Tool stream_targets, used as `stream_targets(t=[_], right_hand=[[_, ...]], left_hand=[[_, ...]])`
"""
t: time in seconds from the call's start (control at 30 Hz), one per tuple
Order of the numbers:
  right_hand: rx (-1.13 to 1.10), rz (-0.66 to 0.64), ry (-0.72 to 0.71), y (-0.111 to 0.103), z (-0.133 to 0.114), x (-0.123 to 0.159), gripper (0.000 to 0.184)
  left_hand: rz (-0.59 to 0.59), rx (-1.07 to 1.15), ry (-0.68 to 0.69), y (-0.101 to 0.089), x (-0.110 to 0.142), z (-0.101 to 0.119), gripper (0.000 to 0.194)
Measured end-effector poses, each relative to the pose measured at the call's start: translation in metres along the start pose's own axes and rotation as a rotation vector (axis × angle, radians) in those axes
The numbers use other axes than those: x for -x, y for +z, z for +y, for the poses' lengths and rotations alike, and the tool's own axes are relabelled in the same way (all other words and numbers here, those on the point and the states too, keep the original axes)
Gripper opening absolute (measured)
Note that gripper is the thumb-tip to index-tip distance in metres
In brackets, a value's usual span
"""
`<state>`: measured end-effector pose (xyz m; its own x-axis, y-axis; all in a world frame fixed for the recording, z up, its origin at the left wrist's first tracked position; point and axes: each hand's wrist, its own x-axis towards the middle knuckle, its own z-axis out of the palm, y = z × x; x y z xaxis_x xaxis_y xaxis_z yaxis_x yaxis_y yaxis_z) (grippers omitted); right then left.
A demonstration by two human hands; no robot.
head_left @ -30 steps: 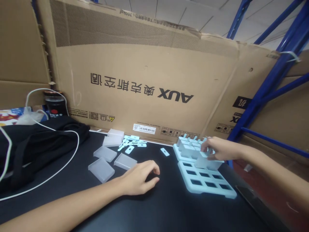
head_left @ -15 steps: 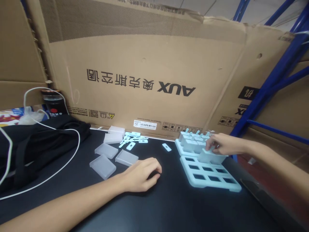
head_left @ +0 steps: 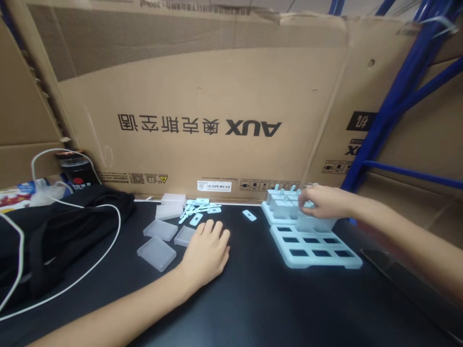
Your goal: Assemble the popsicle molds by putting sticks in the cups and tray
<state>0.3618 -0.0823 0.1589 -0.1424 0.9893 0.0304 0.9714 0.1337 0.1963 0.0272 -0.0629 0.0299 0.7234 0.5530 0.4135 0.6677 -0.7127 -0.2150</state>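
Observation:
My left hand (head_left: 206, 252) lies flat on the black table, fingers stretched out, their tips at the edge of a frosted plastic lid (head_left: 185, 235). My right hand (head_left: 323, 202) is curled over the far rows of a pale blue ice-pop mould tray (head_left: 318, 259), fingers pinched on one of the small mould pieces (head_left: 313, 222) standing in it. The tray's near slots are open holes. More mould pieces (head_left: 281, 204) with sticks stand at the tray's back.
Several frosted lids (head_left: 156, 252) and small blue sticks (head_left: 198, 210) lie near the cardboard box wall (head_left: 217, 106). One loose stick (head_left: 249, 215) lies between hands. A black bag (head_left: 54, 226) with a white cable (head_left: 90, 270) fills the left. Blue shelf posts (head_left: 390, 101) stand right.
My left hand moved forward and flattened from a loose curl, reaching the frosted lid. My right hand stayed on the tray's mould pieces. The view tilted down slightly.

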Motion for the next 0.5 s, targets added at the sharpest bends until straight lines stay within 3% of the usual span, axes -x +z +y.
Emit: stream_targets(t=[0.07,0.17,0.27,0.37,0.5], right_hand=[[0.049,0.098,-0.017,0.004,-0.024,-0.006,0.018],[0.041,0.099,-0.094,0.024,-0.063,-0.025,0.02],[0.054,0.055,-0.113,0.056,-0.091,-0.047,0.022],[0.017,0.035,-0.073,0.083,-0.104,-0.06,0.025],[-0.027,0.059,-0.035,0.097,-0.11,-0.054,0.018]], left_hand=[[-0.021,-0.071,-0.064,0.0,0.002,-0.003,0.019],[-0.082,-0.08,-0.088,0.002,0.002,-0.004,0.019],[-0.113,0.004,0.034,0.0,0.001,0.0,0.015],[-0.103,0.12,0.231,-0.004,0.0,0.002,0.016],[-0.082,0.258,0.305,-0.004,-0.002,-0.001,0.017]])
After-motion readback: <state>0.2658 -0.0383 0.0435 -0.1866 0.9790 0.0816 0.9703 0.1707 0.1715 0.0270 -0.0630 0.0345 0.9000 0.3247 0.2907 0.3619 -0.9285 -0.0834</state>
